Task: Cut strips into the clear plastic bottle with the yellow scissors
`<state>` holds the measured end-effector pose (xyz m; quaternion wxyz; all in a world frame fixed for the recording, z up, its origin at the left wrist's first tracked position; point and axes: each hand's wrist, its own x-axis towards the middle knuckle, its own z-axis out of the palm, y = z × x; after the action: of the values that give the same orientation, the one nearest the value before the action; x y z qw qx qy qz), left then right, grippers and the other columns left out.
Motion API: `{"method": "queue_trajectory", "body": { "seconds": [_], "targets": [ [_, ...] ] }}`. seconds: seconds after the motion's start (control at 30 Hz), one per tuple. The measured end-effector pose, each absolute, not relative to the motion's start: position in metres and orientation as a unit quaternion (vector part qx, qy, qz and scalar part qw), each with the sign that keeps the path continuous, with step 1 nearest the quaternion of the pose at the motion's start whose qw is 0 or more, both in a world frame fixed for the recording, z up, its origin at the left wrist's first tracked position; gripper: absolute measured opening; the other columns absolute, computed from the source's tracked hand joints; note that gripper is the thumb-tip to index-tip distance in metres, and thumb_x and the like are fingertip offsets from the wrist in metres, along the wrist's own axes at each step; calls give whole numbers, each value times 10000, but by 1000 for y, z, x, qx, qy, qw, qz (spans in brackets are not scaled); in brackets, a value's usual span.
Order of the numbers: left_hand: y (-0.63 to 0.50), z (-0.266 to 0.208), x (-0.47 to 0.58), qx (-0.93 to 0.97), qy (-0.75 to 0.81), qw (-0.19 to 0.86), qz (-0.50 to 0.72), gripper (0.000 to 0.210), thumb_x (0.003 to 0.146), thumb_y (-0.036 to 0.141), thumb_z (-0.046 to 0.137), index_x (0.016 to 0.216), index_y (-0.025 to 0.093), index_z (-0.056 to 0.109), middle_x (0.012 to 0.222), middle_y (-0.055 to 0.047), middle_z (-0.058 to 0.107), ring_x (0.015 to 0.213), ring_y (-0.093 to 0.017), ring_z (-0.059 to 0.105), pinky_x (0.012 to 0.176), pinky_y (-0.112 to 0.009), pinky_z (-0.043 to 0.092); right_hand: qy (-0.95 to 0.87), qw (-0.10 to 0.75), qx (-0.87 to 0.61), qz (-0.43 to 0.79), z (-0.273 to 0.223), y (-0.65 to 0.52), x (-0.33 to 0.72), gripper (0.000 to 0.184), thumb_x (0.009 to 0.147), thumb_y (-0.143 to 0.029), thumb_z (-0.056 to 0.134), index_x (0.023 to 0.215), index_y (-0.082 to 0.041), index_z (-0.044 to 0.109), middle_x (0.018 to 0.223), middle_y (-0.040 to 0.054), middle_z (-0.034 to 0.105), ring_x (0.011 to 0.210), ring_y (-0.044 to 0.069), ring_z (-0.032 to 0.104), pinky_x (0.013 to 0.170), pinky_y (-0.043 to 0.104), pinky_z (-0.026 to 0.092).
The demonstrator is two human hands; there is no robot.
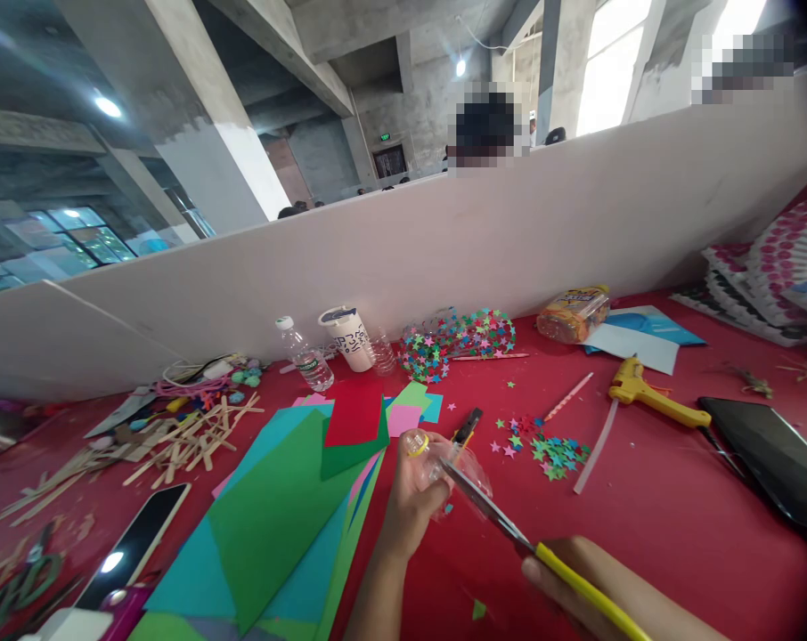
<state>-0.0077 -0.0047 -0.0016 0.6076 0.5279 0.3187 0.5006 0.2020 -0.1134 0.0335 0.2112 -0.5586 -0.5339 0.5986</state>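
In front of me, over the red tabletop, my left hand (pixel 411 509) is closed around a clear plastic bottle piece (pixel 468 472). A yellow ring circles its neck, which points up and to the left. My right hand (pixel 570 570) grips a pair of scissors (pixel 487 505) with yellow handles. Their metal blades reach up and left, with the tips at the plastic close to my left thumb. Whether the blades are cutting into the plastic I cannot tell. Just behind the plastic lies a dark-and-yellow tool (pixel 468 427), partly hidden.
Coloured paper sheets (pixel 270 516) lie left of my hands, with wooden sticks (pixel 190 436) and a phone (pixel 136 543) farther left. A yellow glue gun (pixel 654 396), scattered stars (pixel 557 454) and a black tablet (pixel 770 454) are rightward. A bottle (pixel 306 356) and cup (pixel 350 338) stand by the partition (pixel 377 258).
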Motion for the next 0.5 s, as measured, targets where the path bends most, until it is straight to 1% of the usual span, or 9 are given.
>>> {"method": "queue_trajectory", "body": {
  "seconds": [0.07,0.13,0.2,0.27,0.33,0.43,0.5],
  "targets": [
    [-5,0,-8,531,314,609,499,399,787,242,756,1102,275,514,1033,-12,582,923,-162,571,833,-291,451,-545,218,-560,585,35,-114,200,777,701,-973,392,779,-219,563,702,-18,507,589,144,414,476,231,364],
    [-5,2,-9,532,312,608,500,393,788,221,752,1095,274,514,1048,-10,585,926,-158,573,858,-301,453,-555,249,-559,564,34,-115,199,742,731,-945,417,706,-214,539,688,-25,483,615,143,400,538,236,376],
    [-6,4,-9,531,312,607,502,407,779,205,756,1098,275,514,1069,-11,587,949,-161,575,890,-315,450,-551,263,-561,559,30,-117,199,727,742,-928,442,695,-211,547,687,-29,466,638,147,391,573,240,379],
    [-7,5,-9,530,312,608,502,416,771,200,761,1098,274,515,1083,-14,589,968,-166,576,910,-326,447,-536,252,-567,572,26,-119,200,747,725,-949,422,709,-215,555,685,-31,448,634,149,395,538,236,371],
    [-10,5,-7,532,316,611,493,400,769,208,762,1087,263,526,1064,-17,594,942,-162,581,880,-314,452,-526,254,-558,590,23,-119,201,760,710,-967,401,722,-220,541,689,-30,440,629,148,411,494,223,359],
    [-13,5,-3,540,326,617,470,368,765,229,762,1065,240,548,1002,-18,595,865,-147,574,791,-277,446,-520,280,-514,622,24,-116,202,686,763,-907,464,749,-224,530,656,-41,454,559,120,404,437,202,329],
    [-15,5,-1,543,330,615,466,366,760,245,763,1061,232,555,993,-22,588,870,-155,570,782,-278,443,-513,299,-491,638,27,-114,202,610,822,-831,515,769,-225,557,599,-56,462,474,94,364,402,200,294]
  ]
}}
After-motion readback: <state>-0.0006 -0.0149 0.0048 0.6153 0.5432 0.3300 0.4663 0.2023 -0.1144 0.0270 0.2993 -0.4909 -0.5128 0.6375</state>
